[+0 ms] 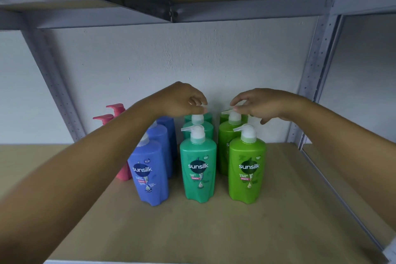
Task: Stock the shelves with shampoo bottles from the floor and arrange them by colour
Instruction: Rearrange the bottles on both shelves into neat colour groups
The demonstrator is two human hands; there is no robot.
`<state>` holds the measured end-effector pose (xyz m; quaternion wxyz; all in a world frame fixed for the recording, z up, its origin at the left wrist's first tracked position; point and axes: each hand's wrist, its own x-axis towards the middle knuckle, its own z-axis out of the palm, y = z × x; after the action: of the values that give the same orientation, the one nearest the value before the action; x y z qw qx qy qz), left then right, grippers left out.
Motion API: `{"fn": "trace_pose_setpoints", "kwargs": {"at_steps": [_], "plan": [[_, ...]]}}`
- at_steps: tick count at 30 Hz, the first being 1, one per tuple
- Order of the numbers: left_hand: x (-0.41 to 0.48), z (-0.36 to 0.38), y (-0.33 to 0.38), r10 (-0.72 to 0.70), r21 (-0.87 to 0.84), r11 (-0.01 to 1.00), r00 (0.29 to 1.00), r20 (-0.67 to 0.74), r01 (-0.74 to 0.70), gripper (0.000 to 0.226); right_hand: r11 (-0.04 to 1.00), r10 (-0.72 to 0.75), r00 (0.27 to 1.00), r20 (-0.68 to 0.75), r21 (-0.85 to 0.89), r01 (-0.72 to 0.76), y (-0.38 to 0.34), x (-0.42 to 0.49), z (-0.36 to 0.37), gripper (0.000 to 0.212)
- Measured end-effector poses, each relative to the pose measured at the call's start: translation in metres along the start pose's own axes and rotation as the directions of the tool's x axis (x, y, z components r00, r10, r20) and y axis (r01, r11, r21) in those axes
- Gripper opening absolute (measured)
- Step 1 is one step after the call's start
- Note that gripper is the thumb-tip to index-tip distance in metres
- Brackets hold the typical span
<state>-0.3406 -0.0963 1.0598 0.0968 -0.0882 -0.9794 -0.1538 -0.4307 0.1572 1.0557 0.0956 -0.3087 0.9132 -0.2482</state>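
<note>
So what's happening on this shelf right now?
A person is lining up shampoo bottles by colour on the shelf. The left hand pinches the pump of a rear teal bottle, the right hand the pump of a rear green bottle. Pink bottles and blue bottles stand in rows to the left.

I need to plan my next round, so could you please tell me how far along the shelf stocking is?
Done: four colour rows stand on the shelf, namely pink bottles, blue bottles, teal bottles and lime bottles.
In hand: the left hand and right hand pinch pump tops at the back of the teal and lime rows.
Left: the floor is out of view, so I cannot tell.
</note>
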Motion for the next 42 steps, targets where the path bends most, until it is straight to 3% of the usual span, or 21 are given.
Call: {"fn": "trace_pose_setpoints", "kwargs": {"at_steps": [2, 4, 7, 9, 11, 16, 26, 31, 36, 39, 42], "plan": [[-0.011, -0.005, 0.007, 0.046, -0.077, 0.996, 0.999, -0.024, -0.048, 0.018, 0.998, -0.067, 0.998, -0.009, -0.009, 0.067, 0.002, -0.013, -0.006, 0.026], [-0.023, -0.008, 0.013, 0.041, -0.143, 0.989, 0.994, 0.101, -0.026, 0.018, 0.990, -0.138, 0.990, -0.007, 0.002, 0.138, 0.003, -0.027, -0.007, 0.023], [-0.035, -0.002, 0.015, -0.002, -0.022, 1.000, 0.957, 0.289, 0.009, 0.042, 0.986, -0.147, 0.984, 0.095, 0.089, 0.139, 0.004, -0.043, -0.003, 0.034], [-0.040, 0.007, 0.012, -0.001, 0.079, 0.997, 0.946, 0.324, -0.027, 0.047, 0.995, -0.098, 0.975, 0.198, 0.036, 0.092, 0.005, -0.049, 0.004, 0.048], [-0.042, 0.014, 0.009, 0.024, 0.091, 0.994, 0.953, 0.301, -0.054, 0.046, 0.994, -0.094, 0.974, 0.207, -0.035, 0.104, 0.007, -0.051, 0.013, 0.052], [-0.044, 0.019, 0.008, 0.052, 0.052, 0.997, 0.975, 0.214, -0.064, 0.034, 0.981, -0.185, 0.981, 0.053, -0.042, 0.187, 0.012, -0.050, 0.026, 0.028], [-0.042, 0.018, 0.011, 0.053, 0.090, 0.993, 0.972, 0.229, -0.076, 0.035, 0.973, -0.206, 0.978, -0.003, -0.104, 0.205, 0.001, -0.051, 0.037, 0.029], [-0.039, 0.011, 0.010, 0.040, 0.104, 0.992, 0.966, 0.257, -0.069, 0.038, 0.982, -0.146, 0.982, 0.121, 0.138, 0.130, 0.003, -0.052, 0.022, 0.033], [-0.025, -0.006, 0.025, 0.015, -0.098, 0.995, 0.982, 0.188, 0.004, 0.037, 0.991, -0.106, 0.992, -0.071, 0.080, 0.112, 0.020, -0.038, -0.004, 0.022], [-0.007, -0.007, 0.037, 0.025, -0.065, 0.998, 0.986, 0.165, -0.014, 0.037, 0.999, -0.032, 0.998, -0.055, -0.032, 0.030, 0.027, -0.022, 0.000, 0.036], [0.008, -0.004, 0.042, 0.017, 0.024, 0.999, 0.981, 0.195, -0.022, 0.037, 0.999, 0.028, 0.999, 0.044, -0.032, -0.026, 0.031, -0.007, 0.016, 0.054]]}}
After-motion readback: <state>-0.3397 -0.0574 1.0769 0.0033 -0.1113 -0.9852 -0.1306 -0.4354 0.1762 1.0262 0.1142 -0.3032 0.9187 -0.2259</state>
